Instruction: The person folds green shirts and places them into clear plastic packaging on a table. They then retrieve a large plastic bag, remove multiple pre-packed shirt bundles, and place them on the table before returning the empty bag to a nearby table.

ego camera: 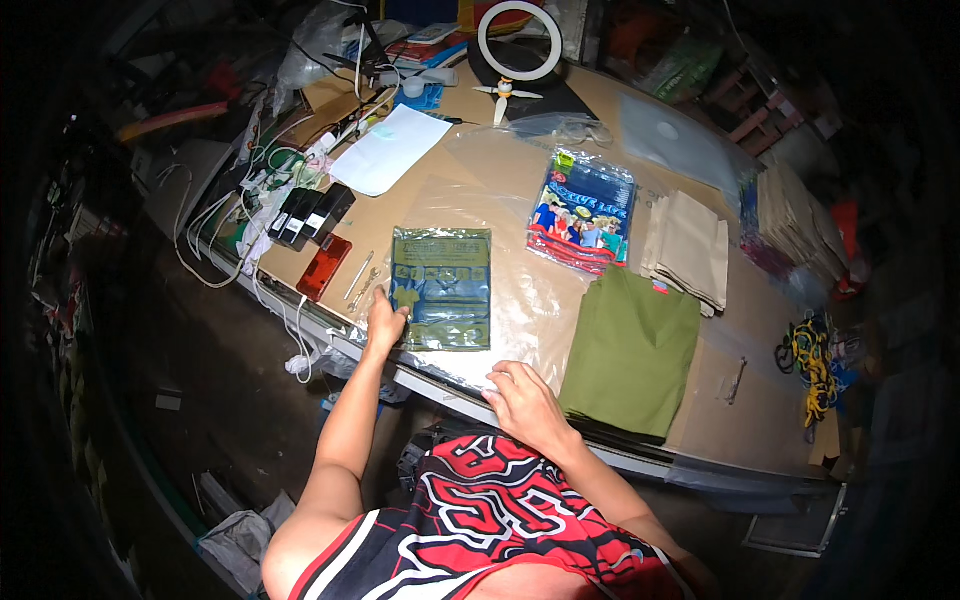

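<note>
A printed clear plastic bag with folded olive-green cloth inside (442, 292) lies flat near the table's front edge. My left hand (388, 319) is at its lower left side, thumb on top of the bag and fingers at its edge. My right hand (525, 405) rests near the table edge, just below and right of the bag, fingers curled; whether it pinches any plastic cannot be seen. Right of it lies a stack of folded olive-green garments (634, 352). Behind are printed plastic packages (581, 214) and folded beige cloth (686, 244).
On the left are a red phone (325, 268), a wrench (364, 289), a pen (359, 275), black boxes (311, 215) and tangled white cables. A ring light (556, 45) stands at the back. White paper (392, 150) lies left of centre, corded bundles (814, 367) at the right.
</note>
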`<action>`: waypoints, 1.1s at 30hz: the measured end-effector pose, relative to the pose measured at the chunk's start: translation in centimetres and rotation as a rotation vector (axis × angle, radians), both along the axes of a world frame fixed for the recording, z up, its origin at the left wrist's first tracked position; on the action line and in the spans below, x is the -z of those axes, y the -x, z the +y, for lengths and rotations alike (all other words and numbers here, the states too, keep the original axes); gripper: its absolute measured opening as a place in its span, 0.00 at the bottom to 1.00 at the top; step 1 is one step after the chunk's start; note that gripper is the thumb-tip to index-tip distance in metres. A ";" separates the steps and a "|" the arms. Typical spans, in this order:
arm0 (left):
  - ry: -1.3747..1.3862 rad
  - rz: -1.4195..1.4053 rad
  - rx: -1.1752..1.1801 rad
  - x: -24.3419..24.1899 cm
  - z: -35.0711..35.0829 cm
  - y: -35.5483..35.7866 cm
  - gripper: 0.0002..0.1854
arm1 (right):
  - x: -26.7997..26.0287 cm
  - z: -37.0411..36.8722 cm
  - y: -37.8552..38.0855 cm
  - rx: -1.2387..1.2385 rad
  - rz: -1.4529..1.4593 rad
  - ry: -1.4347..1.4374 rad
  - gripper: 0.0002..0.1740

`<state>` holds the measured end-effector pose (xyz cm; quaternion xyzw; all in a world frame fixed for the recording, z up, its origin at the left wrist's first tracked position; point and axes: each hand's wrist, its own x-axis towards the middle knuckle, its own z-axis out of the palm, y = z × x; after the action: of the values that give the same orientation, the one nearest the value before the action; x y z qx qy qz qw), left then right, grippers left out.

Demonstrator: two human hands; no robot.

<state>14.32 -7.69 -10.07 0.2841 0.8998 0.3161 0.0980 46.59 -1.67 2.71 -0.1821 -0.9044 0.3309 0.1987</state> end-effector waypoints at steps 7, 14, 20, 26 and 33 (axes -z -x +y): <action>-0.469 -0.348 0.224 -7.5 -0.5 1.0 0.21 | -1.1 0.4 3.6 -0.055 0.010 -0.109 0.16; -0.129 0.724 0.848 -24.7 -1.7 -0.5 0.18 | -5.9 2.8 7.3 0.312 0.211 -0.520 0.35; -0.380 1.119 0.960 -25.1 2.2 -2.1 0.19 | -3.6 3.8 7.9 0.427 -0.024 0.285 0.20; -0.199 0.838 1.096 -17.9 6.6 -2.5 0.34 | 6.5 4.1 10.8 0.758 0.172 0.531 0.18; 0.063 0.454 1.251 -5.9 9.0 -1.5 0.27 | 11.1 5.8 10.6 0.726 -0.262 0.343 0.21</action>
<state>15.80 1.35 -4.17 0.8092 0.5726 0.1054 0.0793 35.98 4.17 -8.40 -0.5600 -0.7307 0.3593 0.1525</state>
